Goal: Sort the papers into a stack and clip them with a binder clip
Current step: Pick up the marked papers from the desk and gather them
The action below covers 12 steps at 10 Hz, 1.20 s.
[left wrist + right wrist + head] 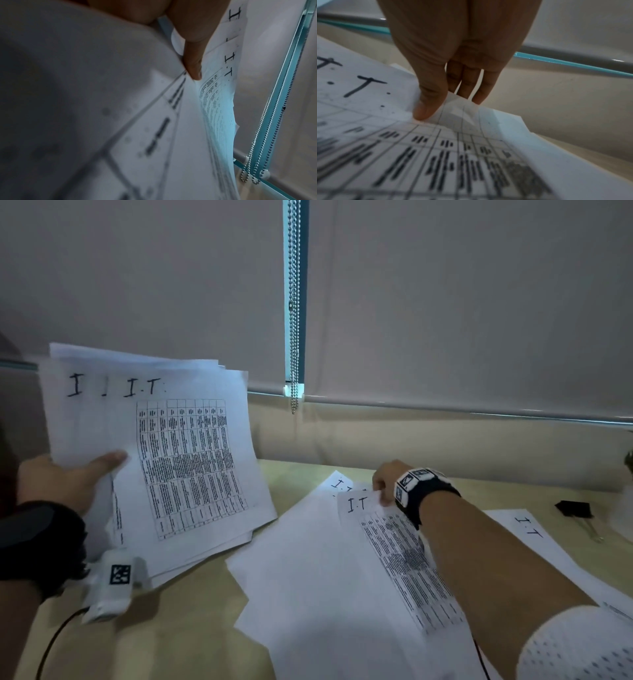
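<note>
Fingers (464,83) of my right hand (388,481) pinch the top corner of a printed sheet (404,563), thumb on its face and the others curled behind, so I can peel it off the loose papers (308,577) spread on the tabletop (191,628). My left hand (65,481) grips the gathered stack (178,453) raised off the tabletop and tilted toward me, thumb clamped across the front, probably to keep it ready to receive the next page. Its sheets are fanned unevenly, so squaring seems to be needed. Further sheets lie under my right forearm. At the far right sits the black binder clip (575,510), untouched and well apart from both hands.
</note>
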Each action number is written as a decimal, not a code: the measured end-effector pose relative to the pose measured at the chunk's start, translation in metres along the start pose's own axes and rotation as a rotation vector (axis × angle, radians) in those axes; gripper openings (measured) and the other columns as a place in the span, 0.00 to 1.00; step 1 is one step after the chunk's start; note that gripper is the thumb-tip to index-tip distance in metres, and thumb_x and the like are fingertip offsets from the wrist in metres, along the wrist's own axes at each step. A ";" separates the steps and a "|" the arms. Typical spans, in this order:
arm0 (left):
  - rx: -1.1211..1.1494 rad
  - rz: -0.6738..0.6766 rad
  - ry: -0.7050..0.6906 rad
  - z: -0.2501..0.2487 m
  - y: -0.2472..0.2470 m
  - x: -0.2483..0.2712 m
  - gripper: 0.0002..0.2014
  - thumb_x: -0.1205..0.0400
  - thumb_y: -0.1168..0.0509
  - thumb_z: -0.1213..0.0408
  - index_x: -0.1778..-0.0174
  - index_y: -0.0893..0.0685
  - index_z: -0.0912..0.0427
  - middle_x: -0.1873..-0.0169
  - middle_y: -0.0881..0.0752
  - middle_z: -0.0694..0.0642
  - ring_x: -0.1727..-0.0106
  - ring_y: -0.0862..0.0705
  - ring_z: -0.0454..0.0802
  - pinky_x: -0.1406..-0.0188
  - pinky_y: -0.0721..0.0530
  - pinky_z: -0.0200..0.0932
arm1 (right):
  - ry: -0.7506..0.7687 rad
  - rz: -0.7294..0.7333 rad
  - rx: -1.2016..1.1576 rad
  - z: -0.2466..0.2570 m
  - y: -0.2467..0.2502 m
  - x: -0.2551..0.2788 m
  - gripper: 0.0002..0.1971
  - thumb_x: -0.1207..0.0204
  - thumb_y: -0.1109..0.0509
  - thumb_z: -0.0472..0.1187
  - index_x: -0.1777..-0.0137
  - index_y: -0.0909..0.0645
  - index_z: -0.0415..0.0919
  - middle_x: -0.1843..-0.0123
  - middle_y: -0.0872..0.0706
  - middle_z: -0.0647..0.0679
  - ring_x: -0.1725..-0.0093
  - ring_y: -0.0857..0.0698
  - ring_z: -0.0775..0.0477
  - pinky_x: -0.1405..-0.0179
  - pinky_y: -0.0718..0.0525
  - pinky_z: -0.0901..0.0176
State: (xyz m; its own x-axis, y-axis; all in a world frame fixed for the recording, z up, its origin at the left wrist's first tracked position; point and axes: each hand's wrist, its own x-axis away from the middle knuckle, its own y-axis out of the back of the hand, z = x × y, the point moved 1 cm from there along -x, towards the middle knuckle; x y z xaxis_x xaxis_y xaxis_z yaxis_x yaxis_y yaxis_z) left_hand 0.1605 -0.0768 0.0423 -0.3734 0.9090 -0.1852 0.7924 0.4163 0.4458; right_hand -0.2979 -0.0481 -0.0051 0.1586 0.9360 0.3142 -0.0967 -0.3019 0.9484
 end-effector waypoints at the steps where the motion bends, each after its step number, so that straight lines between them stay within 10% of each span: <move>1: 0.106 0.029 0.033 -0.004 -0.006 -0.006 0.35 0.29 0.24 0.50 0.36 0.23 0.74 0.40 0.18 0.73 0.40 0.18 0.67 0.49 0.26 0.53 | 0.053 -0.112 -0.030 0.004 0.026 0.006 0.11 0.35 0.22 0.30 0.54 0.12 0.41 0.59 0.12 0.49 0.58 0.15 0.47 0.55 0.21 0.62; 4: 0.297 -0.009 -0.028 -0.055 -0.011 0.025 0.27 0.28 0.23 0.61 0.37 0.19 0.73 0.53 0.18 0.59 0.51 0.20 0.52 0.54 0.22 0.46 | 0.236 -0.378 -0.162 0.007 0.152 0.077 0.18 0.35 0.21 0.32 0.49 0.17 0.50 0.58 0.17 0.58 0.54 0.18 0.49 0.45 0.23 0.59; 6: 0.282 -0.042 -0.122 -0.067 0.000 0.026 0.28 0.30 0.22 0.57 0.40 0.17 0.73 0.54 0.16 0.63 0.52 0.18 0.52 0.51 0.23 0.47 | 0.256 -0.684 -0.242 0.003 0.197 0.124 0.08 0.27 0.26 0.37 0.49 0.12 0.39 0.57 0.11 0.48 0.49 0.17 0.47 0.54 0.25 0.65; 7: 0.278 -0.094 -0.161 -0.084 0.009 0.030 0.30 0.30 0.22 0.53 0.40 0.16 0.72 0.51 0.14 0.66 0.52 0.18 0.52 0.51 0.22 0.49 | 0.323 -0.919 -0.343 0.012 0.223 0.145 0.11 0.26 0.28 0.34 0.45 0.12 0.36 0.47 0.11 0.40 0.45 0.14 0.44 0.42 0.21 0.61; 9: 0.400 -0.084 -0.305 -0.148 0.022 0.045 0.25 0.27 0.24 0.59 0.36 0.18 0.64 0.46 0.17 0.56 0.46 0.19 0.50 0.44 0.24 0.40 | 0.517 -0.936 -0.238 0.048 0.274 0.186 0.07 0.26 0.27 0.39 0.49 0.14 0.47 0.70 0.18 0.75 0.67 0.22 0.75 0.61 0.25 0.73; 10: 0.435 0.054 -0.314 -0.174 0.007 0.051 0.22 0.28 0.23 0.61 0.40 0.17 0.60 0.50 0.15 0.56 0.50 0.17 0.50 0.48 0.22 0.39 | 0.610 -0.912 -0.103 0.091 0.280 0.185 0.09 0.27 0.28 0.37 0.49 0.12 0.48 0.47 0.16 0.58 0.47 0.19 0.57 0.44 0.21 0.59; 11: 0.434 0.245 -0.314 -0.180 -0.027 0.072 0.07 0.27 0.26 0.72 0.54 0.13 0.65 0.75 0.12 0.45 0.71 0.15 0.42 0.69 0.18 0.34 | 0.554 -0.996 0.142 0.113 0.271 0.169 0.14 0.28 0.26 0.46 0.43 0.14 0.44 0.29 0.24 0.44 0.31 0.27 0.41 0.32 0.27 0.48; 12: 0.425 0.361 -0.295 -0.175 -0.053 0.095 0.09 0.26 0.30 0.74 0.71 0.19 0.62 0.86 0.19 0.42 0.76 0.21 0.44 0.73 0.22 0.36 | 0.493 -0.910 0.149 0.111 0.254 0.158 0.13 0.28 0.28 0.45 0.46 0.16 0.41 0.36 0.18 0.41 0.37 0.22 0.38 0.37 0.23 0.47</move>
State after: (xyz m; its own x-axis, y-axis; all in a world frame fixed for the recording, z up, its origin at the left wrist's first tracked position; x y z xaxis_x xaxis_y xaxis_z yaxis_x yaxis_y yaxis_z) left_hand -0.0011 -0.0157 0.1540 0.0535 0.9357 -0.3486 0.9888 -0.0009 0.1493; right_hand -0.1883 0.0028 0.2907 -0.3107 0.7810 -0.5418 -0.0140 0.5662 0.8242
